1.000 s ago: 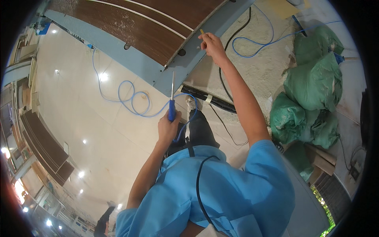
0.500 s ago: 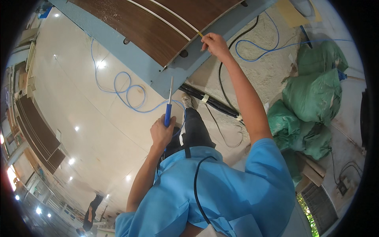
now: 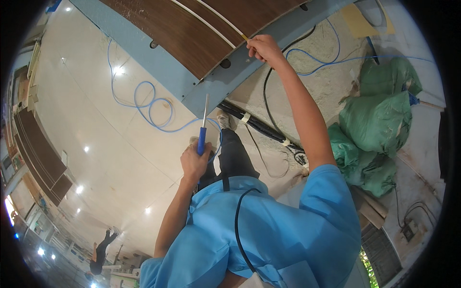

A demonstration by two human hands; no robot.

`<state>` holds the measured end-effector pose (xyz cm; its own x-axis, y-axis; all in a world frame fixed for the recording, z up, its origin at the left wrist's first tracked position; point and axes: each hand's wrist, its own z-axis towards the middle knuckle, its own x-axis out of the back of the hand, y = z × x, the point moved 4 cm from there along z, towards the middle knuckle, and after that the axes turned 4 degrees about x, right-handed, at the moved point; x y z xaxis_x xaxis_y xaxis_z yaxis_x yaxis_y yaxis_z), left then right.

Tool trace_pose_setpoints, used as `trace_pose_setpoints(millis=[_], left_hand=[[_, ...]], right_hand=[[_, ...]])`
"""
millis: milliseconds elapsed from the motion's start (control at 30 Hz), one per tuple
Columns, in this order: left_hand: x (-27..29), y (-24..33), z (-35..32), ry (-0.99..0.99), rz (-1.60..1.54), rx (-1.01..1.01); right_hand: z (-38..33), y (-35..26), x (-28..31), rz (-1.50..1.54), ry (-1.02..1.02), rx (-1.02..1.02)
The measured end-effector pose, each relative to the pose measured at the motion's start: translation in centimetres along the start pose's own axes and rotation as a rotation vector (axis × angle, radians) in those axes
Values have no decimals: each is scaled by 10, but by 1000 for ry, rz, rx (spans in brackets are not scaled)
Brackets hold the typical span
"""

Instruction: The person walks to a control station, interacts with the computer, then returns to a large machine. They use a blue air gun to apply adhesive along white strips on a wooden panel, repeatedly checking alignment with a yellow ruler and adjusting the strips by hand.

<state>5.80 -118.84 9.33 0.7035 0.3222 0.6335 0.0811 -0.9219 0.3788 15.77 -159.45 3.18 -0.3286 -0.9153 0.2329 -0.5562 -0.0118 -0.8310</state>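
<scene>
Pale, glossy workshop floor point(image 3: 122, 165) fills the left and centre. Blue-grey counter point(image 3: 201, 97), top centre, carries a brown board point(image 3: 187, 53). Green sacks point(image 3: 377, 120) stacked at right. Left hand point(image 3: 193, 162), centre: fingers wrapped around the handle of a blue-handled tool point(image 3: 201, 140), shaft upward. Right hand point(image 3: 265, 49), upper centre: fingers pinched on a small yellow piece point(image 3: 245, 37), at the lower end of a white strip point(image 3: 222, 17).

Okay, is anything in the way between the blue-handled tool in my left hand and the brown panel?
Nothing visible is: between the blue-handled tool in your left hand and the brown panel, only the corner of the blue-grey table shows. The blue hose loops off to the left.
</scene>
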Motion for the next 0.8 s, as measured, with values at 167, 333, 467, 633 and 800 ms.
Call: trace_pose_setpoints(millis=[167,333,467,633,800], left_hand=[[8,-5,4,10,-33,6],[6,-7,6,4,-62,-5],[1,-4,5,1,-72,-11],[-4,2,6,-21,-67,-35],[-1,2,10,32,-82,-71]], right_hand=[[-8,-1,3,-27,5,-4],[-14,-1,7,-130,36,-28],[-11,-2,7,-110,32,-49],[0,-5,1,-68,15,-11],[11,-8,1,-23,-22,-57]])
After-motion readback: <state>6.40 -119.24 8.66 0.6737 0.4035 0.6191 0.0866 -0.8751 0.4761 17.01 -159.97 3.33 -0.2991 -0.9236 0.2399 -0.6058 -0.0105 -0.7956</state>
